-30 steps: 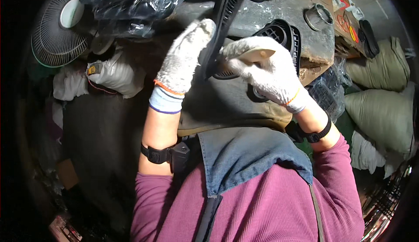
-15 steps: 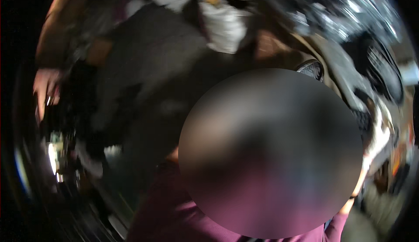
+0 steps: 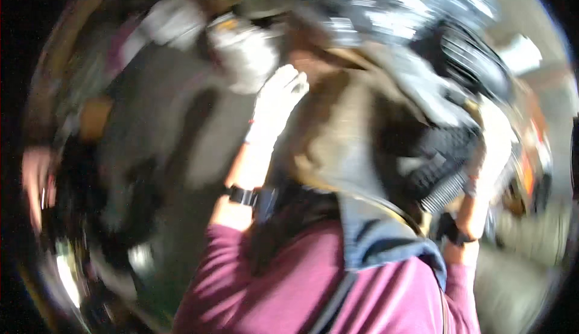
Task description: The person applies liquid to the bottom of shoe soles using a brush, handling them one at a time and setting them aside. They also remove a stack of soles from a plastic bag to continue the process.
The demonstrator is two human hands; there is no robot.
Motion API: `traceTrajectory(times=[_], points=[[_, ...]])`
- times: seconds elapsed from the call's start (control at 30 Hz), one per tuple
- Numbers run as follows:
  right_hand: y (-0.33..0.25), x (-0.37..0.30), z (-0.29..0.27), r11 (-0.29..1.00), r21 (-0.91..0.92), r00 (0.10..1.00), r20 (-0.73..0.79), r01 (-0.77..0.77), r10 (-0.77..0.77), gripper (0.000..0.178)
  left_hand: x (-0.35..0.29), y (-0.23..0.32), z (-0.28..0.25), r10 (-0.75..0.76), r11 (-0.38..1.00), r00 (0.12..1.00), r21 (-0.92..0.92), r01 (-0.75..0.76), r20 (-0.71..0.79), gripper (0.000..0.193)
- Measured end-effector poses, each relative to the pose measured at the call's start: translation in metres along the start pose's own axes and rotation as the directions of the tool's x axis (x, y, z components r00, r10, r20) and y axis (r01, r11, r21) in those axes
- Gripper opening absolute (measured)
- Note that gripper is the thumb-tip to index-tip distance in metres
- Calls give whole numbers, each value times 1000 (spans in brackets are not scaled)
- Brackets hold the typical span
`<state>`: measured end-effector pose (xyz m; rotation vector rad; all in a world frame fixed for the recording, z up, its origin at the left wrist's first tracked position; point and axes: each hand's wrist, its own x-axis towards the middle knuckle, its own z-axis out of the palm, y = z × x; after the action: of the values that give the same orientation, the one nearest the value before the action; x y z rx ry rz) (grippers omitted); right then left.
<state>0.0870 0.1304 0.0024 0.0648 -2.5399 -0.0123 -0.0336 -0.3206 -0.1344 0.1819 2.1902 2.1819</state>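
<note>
My left hand [image 3: 276, 106], in a white glove, is raised over the dark floor beside a white sack [image 3: 244, 53]. Its fingers are loosely curled and apart, and nothing shows between them. On the right, my white-gloved right hand [image 3: 493, 141] is at the edge of a black ribbed piece [image 3: 443, 183] and some grey cloth-like material [image 3: 434, 96]. Blur hides its fingertips, so whether it grips anything is unclear. A brown and tan sheet-like thing [image 3: 338, 123] spreads between my hands, in front of my body.
Shiny clear plastic wrapping [image 3: 416, 2] is heaped at the far right. Below it sits a black grid-patterned container [image 3: 473, 56], with a white object [image 3: 520, 53] beside it. Another person's hand [image 3: 37, 183] shows at the left rim. A pale bundle [image 3: 175, 20] lies at the far left.
The view has swung to the right, so the surroundings sit further left. A blurred oval covered the middle before; now my left hand and the brown sheet show there.
</note>
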Motion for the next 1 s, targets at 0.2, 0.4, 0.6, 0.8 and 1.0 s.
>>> traceTrajectory(times=[0.2, 0.4, 0.6, 0.8, 1.0], points=[[55, -14, -15, 975, -113, 978, -99, -193, 182, 27, 14, -6, 246, 220, 690, 807, 497, -526, 548, 43], [106, -63, -43, 877, 99, 848, -225, -469, 479, 32, 15, -6, 311, 87, 625, 713, 519, -583, 696, 40], [205, -84, -35, 863, -303, 873, -409, -404, 265, 23, 30, 35, 298, 364, 562, 640, 388, -730, 676, 30], [224, -64, -9, 819, 76, 801, -175, -568, 572, 21, 38, 99, 288, 425, 179, 149, 78, -981, 893, 11], [239, -65, 22, 793, 70, 761, -241, -605, 602, 28, 6, 12, 233, 205, 236, 733, 695, -680, 648, 94]])
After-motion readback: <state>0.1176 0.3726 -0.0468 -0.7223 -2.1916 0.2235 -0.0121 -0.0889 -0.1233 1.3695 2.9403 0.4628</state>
